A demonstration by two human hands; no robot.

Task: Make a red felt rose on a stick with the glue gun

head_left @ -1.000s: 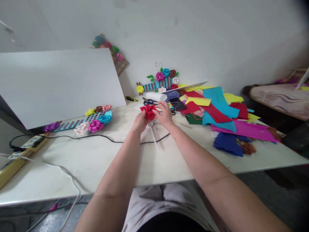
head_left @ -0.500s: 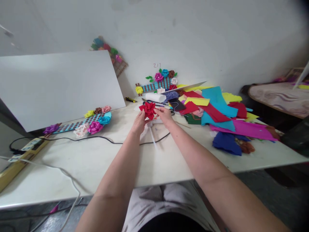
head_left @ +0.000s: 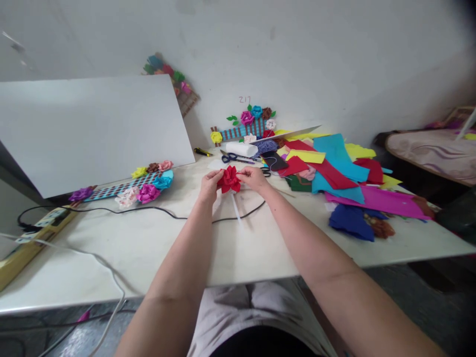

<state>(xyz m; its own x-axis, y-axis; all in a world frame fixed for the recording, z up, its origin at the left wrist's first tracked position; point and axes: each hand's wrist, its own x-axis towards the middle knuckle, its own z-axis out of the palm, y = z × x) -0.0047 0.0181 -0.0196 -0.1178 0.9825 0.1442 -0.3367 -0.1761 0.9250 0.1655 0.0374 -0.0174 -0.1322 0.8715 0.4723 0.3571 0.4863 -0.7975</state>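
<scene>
A red paper flower [head_left: 230,179] with pointed petals is held up over the white table between my two hands. My left hand [head_left: 210,184] pinches its left side, fingers closed on the petals. On the other side, my right hand [head_left: 253,178] has thumb and finger closed on the upper right petal edge. Beneath the flower a pale glue stick [head_left: 235,207] slants toward me; whatever it joins is hidden. Just behind lie dark-handled scissors [head_left: 229,157] and a white roll [head_left: 241,149].
Coloured crepe paper [head_left: 334,173] is heaped on the right. A woven guitar shape with paper flowers [head_left: 122,187] lies left, another [head_left: 241,131] leans on the wall. A black cable [head_left: 169,213] crosses the table from a power strip [head_left: 40,230]. A white board [head_left: 92,134] stands back left.
The flower has been lowered slightly and turned. My left hand has shifted from beneath it to its left side; my right hand stays at its right edge.
</scene>
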